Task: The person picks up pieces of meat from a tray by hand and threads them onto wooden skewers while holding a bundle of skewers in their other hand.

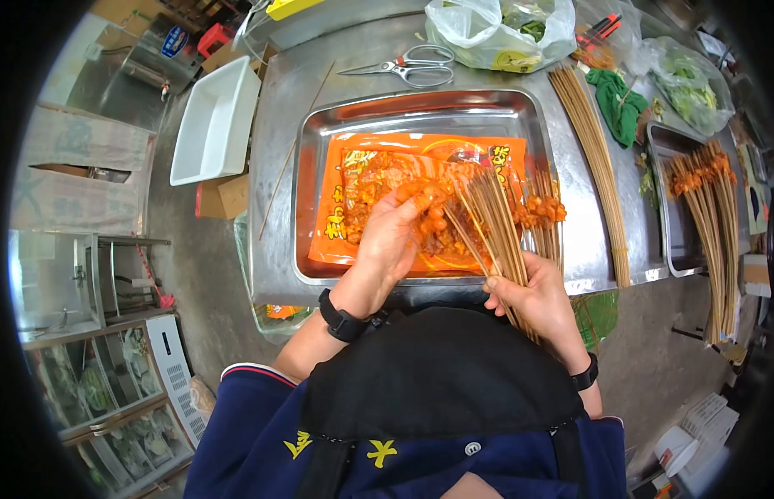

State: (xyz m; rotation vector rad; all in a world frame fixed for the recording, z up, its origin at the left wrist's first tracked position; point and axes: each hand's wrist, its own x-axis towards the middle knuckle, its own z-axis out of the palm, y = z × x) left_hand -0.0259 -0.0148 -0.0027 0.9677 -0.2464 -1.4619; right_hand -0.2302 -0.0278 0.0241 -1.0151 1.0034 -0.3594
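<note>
My right hand [538, 298] is closed round a bundle of bamboo skewers [501, 220], which fan upward over the tray. Fingers of my left hand [395, 226] are pinched on a piece of red marinated meat [431, 218], close to the tip of one skewer. Beneath both hands lies an opened orange printed bag [327, 237] with more sauced meat in it. The bag rests in a steel tray [420, 104]. Loaded meat skewers [543, 209] lie across the tray's right side, partly hidden by the bundle.
Scissors [408, 65] lie behind the tray. Bare skewers [593, 166] line the table [287, 79] to its right, near a green cloth [617, 106]. A second tray [678, 216] at far right bears finished skewers [707, 208]. A white bin [214, 125] stands left; bagged greens [503, 37] sit behind.
</note>
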